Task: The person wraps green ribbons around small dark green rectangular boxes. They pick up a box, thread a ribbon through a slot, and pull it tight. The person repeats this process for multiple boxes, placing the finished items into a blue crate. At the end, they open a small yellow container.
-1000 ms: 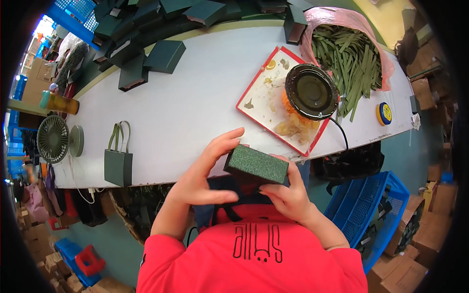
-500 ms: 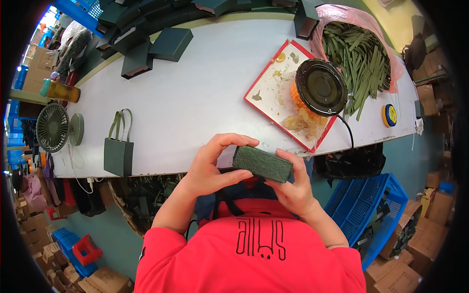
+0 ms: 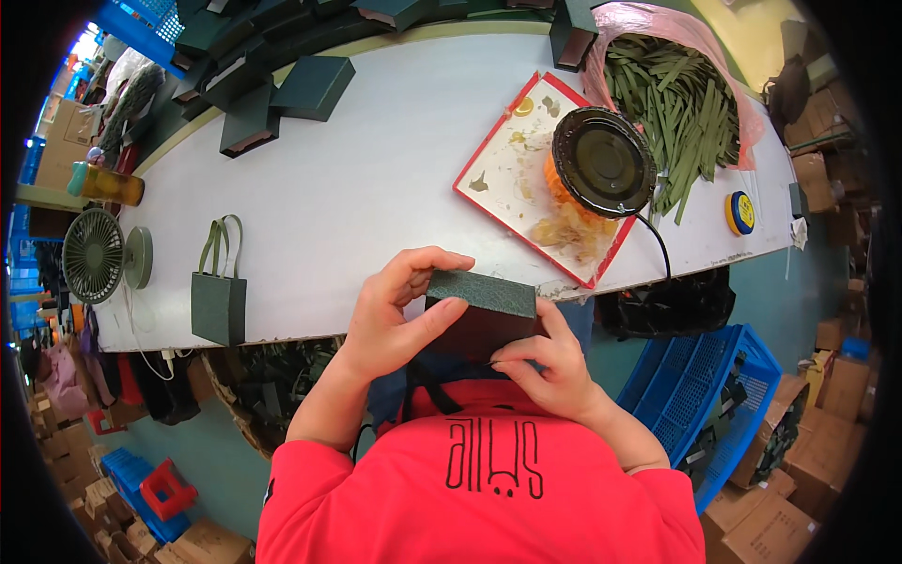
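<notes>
Near the table's front edge, a dark green textured box [image 3: 484,293] is tilted in front of my chest, and a dark reddish-black side of it shows. My left hand [image 3: 390,315] grips its left end, with the fingers over the far side and the thumb on the near edge. My right hand [image 3: 554,371] is at the right end, with its thumb and a finger closed at the box's lower edge; a tiny dark bit shows at their tips. To the left stands a small green box bag [image 3: 218,308] with two strap handles.
A black round glue pot [image 3: 604,162] with an orange base stands on a red-edged white board [image 3: 498,193], its cord hanging over the edge. Behind it, green straps [image 3: 672,113] fill a pink plastic bag [image 3: 629,19]. A fan [image 3: 94,256] and green boxes [image 3: 315,86] sit left; a blue crate [image 3: 672,376] stands below right.
The box has tipped so that its dark side now faces me. My right hand has slid lower along its end, with the fingers drawn together. The left hand keeps its hold.
</notes>
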`<action>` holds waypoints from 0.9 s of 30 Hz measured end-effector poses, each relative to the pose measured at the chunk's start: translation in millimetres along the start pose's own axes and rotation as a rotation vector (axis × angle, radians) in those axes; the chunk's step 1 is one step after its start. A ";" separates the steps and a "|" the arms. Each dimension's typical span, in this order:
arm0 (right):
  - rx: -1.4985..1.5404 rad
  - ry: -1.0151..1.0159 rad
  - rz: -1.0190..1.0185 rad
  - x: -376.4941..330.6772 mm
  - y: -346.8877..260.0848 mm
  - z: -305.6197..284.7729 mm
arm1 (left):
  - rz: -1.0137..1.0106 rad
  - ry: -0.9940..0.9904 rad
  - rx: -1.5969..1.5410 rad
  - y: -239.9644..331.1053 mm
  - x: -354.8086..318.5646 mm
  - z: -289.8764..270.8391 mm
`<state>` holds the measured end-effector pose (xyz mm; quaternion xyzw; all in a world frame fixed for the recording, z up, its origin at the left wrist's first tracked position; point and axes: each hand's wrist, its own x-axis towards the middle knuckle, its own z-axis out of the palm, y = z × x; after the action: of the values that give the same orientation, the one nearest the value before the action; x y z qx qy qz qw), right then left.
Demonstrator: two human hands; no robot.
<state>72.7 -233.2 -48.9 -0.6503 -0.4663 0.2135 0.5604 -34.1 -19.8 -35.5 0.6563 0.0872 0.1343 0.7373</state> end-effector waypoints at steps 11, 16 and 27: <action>0.410 -0.043 0.304 -8.6 2.8 2.9 | -0.218 0.071 0.019 -3.9 -0.3 2.0; 0.570 -0.055 0.421 -9.2 1.8 2.8 | -0.280 0.091 0.080 -5.9 0.2 -0.2; 0.217 -0.101 0.233 -0.2 -6.3 -4.7 | -0.314 0.011 -0.040 -4.4 2.5 -10.3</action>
<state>74.1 -236.3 -41.8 -0.6241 -0.3896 0.3585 0.5746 -34.5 -9.8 -41.0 0.6190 0.1900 0.0230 0.7617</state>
